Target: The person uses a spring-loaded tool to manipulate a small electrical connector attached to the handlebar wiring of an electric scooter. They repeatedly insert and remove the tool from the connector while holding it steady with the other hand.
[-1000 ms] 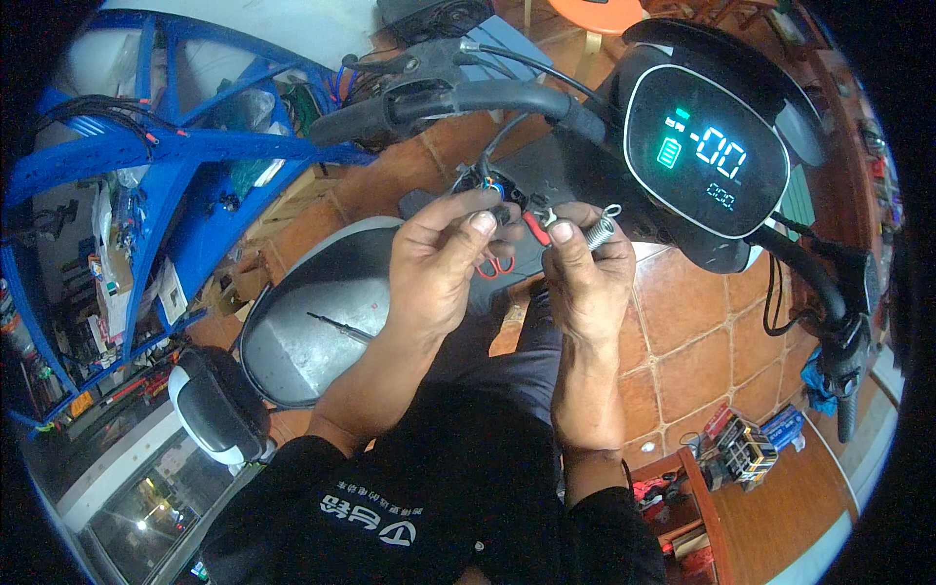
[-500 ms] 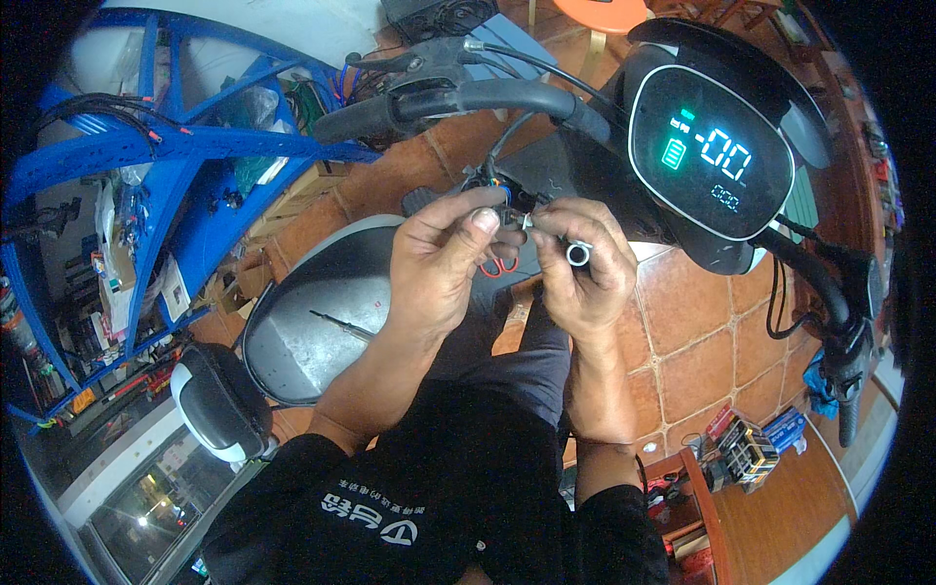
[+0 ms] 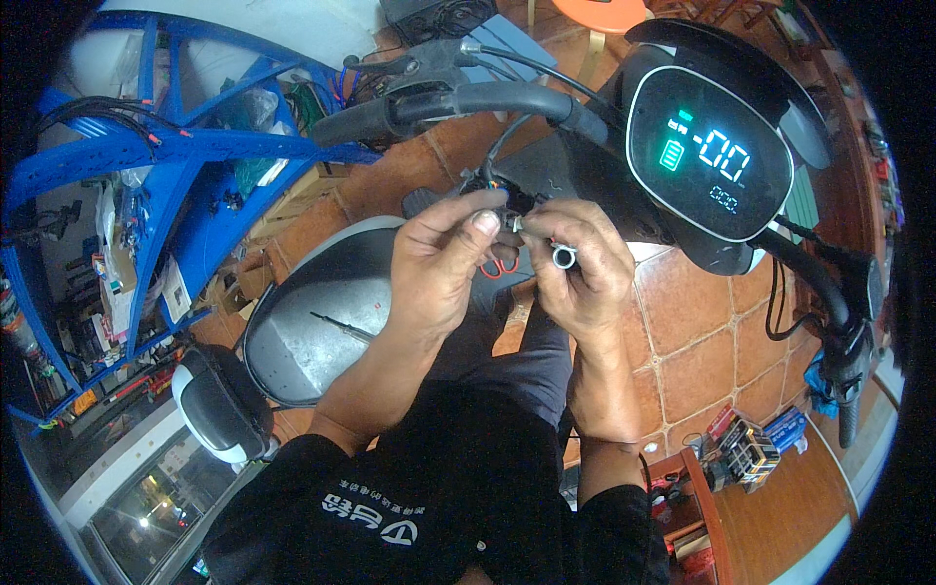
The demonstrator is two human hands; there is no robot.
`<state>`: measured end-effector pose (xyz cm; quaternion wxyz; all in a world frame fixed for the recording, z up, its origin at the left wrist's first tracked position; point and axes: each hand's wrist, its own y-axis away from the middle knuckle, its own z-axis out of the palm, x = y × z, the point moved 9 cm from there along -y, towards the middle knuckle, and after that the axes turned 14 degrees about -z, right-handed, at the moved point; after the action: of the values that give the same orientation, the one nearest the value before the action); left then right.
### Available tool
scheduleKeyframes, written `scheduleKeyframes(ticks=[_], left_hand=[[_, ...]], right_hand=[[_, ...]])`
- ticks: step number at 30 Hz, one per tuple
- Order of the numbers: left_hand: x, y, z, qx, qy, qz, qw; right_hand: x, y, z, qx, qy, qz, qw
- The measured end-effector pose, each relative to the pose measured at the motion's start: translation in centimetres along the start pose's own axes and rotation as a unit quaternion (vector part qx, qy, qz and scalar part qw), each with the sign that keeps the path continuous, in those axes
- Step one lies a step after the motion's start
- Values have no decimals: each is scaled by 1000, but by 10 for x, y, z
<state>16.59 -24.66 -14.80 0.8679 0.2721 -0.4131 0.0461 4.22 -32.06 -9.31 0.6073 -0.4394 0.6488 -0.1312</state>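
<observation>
In front of the scooter's wiring, my left hand (image 3: 439, 263) pinches thumb against forefinger on a small part mostly hidden by the fingers. My right hand (image 3: 590, 268) is closed close beside it, fingertips at a small whitish piece (image 3: 517, 224), perhaps a connector. A slim tool with a hollow, pale round end (image 3: 565, 256) lies in the right palm, its far end covered by fingers. Thin coloured wires (image 3: 494, 183) show just beyond my left fingertips. Below them hang red loops (image 3: 500, 267), perhaps scissor handles or wire.
The handlebar (image 3: 507, 97) arches beyond my hands, with the lit dashboard display (image 3: 710, 153) to its right. A screwdriver (image 3: 341, 327) rests on the black seat (image 3: 292, 341). Blue shelving (image 3: 185, 146) stands left, an orange stool (image 3: 600, 12) far off, boxes (image 3: 751, 453) at lower right.
My right hand and the tool's round end have shifted slightly left, nearer my left hand. The whitish piece has moved a little left too. My left hand has hardly moved.
</observation>
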Motion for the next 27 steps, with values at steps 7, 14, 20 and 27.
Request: scheduleKeyframes(ticks=[7, 14, 20, 27], left_hand=[[-4, -1, -4, 6, -8, -4, 1000], [-1, 0, -2, -6, -9, 9, 1000], [-2, -1, -3, 4, -8, 3, 1000], [-3, -1, -4, 2, -18, -11, 1000]], right_hand=[[1, -1, 3, -14, 4, 1, 1000], [1, -2, 6, -20, 7, -2, 1000], [2, -2, 6, -24, 8, 1, 1000], [0, -5, 7, -35, 13, -8, 999]])
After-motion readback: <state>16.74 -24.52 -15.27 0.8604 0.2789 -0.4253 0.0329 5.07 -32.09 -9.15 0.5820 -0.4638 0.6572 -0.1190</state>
